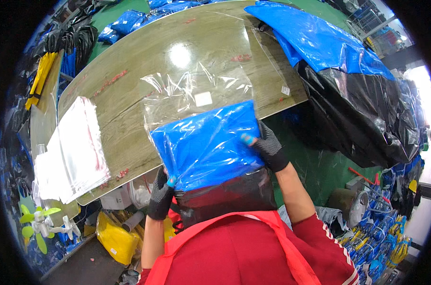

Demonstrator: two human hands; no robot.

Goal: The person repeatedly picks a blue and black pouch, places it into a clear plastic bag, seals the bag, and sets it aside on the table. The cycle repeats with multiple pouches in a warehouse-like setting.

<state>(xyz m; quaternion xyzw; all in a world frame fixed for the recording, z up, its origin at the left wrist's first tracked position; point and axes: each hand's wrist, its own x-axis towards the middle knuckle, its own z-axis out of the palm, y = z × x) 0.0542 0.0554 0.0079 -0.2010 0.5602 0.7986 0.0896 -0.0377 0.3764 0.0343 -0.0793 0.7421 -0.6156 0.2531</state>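
A clear plastic bag holds a folded, shiny blue and black sheet, blue on top and black nearest my body. At its left edge my left hand, in a dark glove with a blue-tipped thumb, grips the bag with the thumb on top and the other fingers hidden. My right hand, gloved alike, clasps the right edge, thumb laid over the blue part. The bag's upper end, with a white label, reaches out loose and crinkled over the table.
A stack of clear and white plastic bags lies at the table's left. Over its right end drapes a large blue and black sheet. A small green-bladed fan stands at lower left, near a yellow packet. Blue bundles lie beyond.
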